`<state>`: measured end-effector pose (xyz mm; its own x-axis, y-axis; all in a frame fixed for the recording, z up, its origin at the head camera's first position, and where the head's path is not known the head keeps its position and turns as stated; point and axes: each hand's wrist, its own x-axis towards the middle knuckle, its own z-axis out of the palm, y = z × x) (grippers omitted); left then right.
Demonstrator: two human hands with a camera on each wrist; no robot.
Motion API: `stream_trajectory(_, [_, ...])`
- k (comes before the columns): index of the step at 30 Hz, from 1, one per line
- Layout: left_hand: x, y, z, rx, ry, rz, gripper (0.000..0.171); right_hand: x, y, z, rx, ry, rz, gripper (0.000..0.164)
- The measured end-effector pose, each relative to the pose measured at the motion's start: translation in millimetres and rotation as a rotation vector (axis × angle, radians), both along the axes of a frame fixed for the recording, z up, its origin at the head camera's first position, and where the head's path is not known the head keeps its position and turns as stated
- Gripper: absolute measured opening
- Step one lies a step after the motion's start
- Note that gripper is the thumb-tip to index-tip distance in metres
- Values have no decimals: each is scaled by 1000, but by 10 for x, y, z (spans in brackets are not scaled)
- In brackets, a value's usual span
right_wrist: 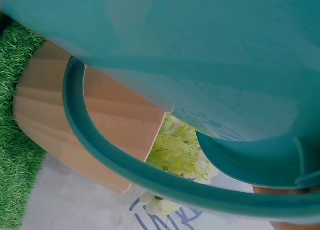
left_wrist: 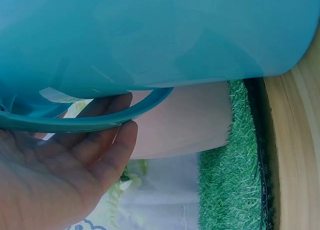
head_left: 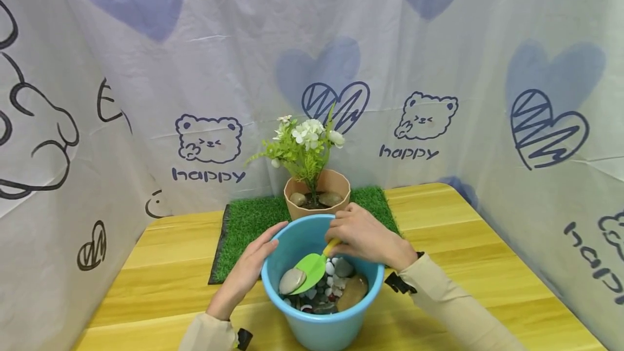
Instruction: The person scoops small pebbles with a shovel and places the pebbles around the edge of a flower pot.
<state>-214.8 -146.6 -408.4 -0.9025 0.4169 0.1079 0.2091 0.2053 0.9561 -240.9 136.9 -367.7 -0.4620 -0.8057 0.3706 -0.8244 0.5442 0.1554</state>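
A light-blue bucket (head_left: 327, 323) stands near me, holding stones of several sizes. My left hand (head_left: 254, 258) holds its left side at the rim; in the left wrist view, fingers (left_wrist: 120, 147) lie against the bucket's blue handle (left_wrist: 65, 123), some passing behind it. My right hand (head_left: 363, 234) grips the yellow handle of a small shovel (head_left: 312, 271) above the bucket. The shovel's green blade is tilted down inside, touching a smooth grey stone (head_left: 292, 280) at the left. A brown stone (head_left: 353, 292) lies at the right. The right wrist view shows mostly the bucket's outer wall (right_wrist: 200, 35).
Behind the bucket, a peach flowerpot (head_left: 318, 211) with white flowers (head_left: 308, 133) and stones stands on a green turf mat (head_left: 255, 221). Under everything is a wooden table (head_left: 161, 264). Printed cloth (head_left: 273, 91) hangs at the back and both sides.
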Motion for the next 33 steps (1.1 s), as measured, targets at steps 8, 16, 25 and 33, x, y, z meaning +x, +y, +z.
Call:
stream_trajectory(8, [-21,12,-5,11,-4,5,48,-11,20,3,-16,5,2,17])
stream_trajectory(16, [-20,-10,-5,11,3,0,47,-20,12,-8,-61,-4,18,16])
stream_trajectory(25, [5,-11,-16,-2,3,20,48,-10,16,8,-79,-56,-3,18])
stream_trajectory(33, [8,1,-22,-8,5,52,45,-9,33,9,-102,-59,12,18])
